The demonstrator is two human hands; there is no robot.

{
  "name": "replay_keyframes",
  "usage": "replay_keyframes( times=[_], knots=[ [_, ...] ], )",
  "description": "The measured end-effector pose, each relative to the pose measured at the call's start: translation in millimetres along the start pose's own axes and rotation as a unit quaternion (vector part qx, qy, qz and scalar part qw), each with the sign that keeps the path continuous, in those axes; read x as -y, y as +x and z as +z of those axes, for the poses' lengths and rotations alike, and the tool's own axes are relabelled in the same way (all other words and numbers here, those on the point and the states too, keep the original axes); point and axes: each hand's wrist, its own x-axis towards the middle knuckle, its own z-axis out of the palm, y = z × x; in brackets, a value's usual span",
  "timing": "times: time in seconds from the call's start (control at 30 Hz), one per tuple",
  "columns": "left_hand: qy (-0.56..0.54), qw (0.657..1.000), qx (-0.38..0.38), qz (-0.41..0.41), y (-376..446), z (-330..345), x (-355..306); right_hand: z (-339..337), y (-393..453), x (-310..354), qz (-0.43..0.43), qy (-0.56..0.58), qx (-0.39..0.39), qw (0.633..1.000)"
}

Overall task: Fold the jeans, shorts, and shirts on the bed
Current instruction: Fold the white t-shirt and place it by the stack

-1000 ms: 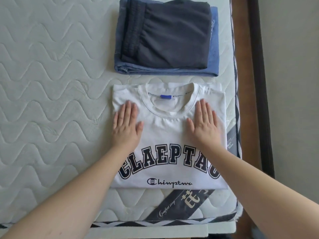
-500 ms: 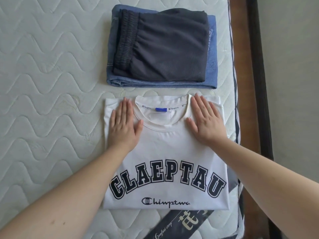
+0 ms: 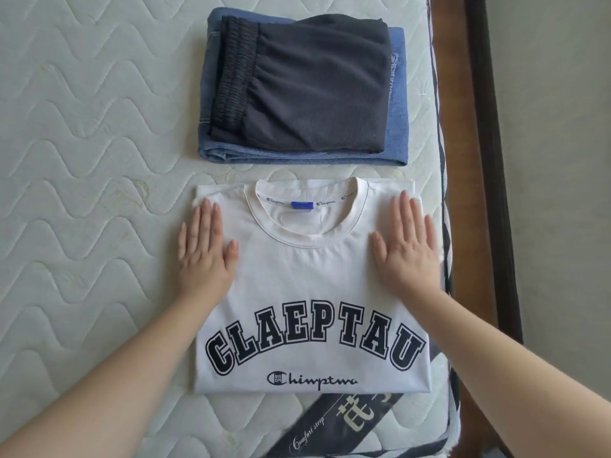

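A white T-shirt (image 3: 310,292) with dark block lettering lies folded into a rectangle near the front right of the mattress, collar facing away from me. My left hand (image 3: 205,252) rests flat on its left shoulder edge, fingers together. On the right shoulder edge my right hand (image 3: 406,249) lies flat the same way. Neither hand grips the cloth. Beyond the shirt, dark grey shorts (image 3: 304,87) sit folded on top of folded blue jeans (image 3: 396,127).
The quilted white mattress (image 3: 92,160) stretches to the left. Its right edge (image 3: 444,160) runs just beside the clothes, with a brown bed frame (image 3: 456,94) and the floor beyond. A dark brand label (image 3: 334,424) is sewn in at the front.
Both hands have slid outward from beside the collar to the shirt's shoulder edges. The view has shifted slightly.
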Motion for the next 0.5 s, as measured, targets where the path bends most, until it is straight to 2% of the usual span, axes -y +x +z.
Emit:
replay_keyframes(
  times=[0.13,0.3,0.5],
  knots=[
    [-0.012,0.999,0.003,0.038,-40.0,3.4,-35.8,19.9,-47.8,40.9,-0.077,0.018,0.033,0.996],
    [0.002,0.988,0.049,0.144,-120.7,15.7,-71.3,38.1,-115.7,67.5,-0.137,0.037,0.035,0.989],
    [0.031,0.985,0.114,0.128,-199.6,12.5,-53.6,49.7,-195.5,51.8,-0.195,-0.028,0.098,0.975]
  ],
)
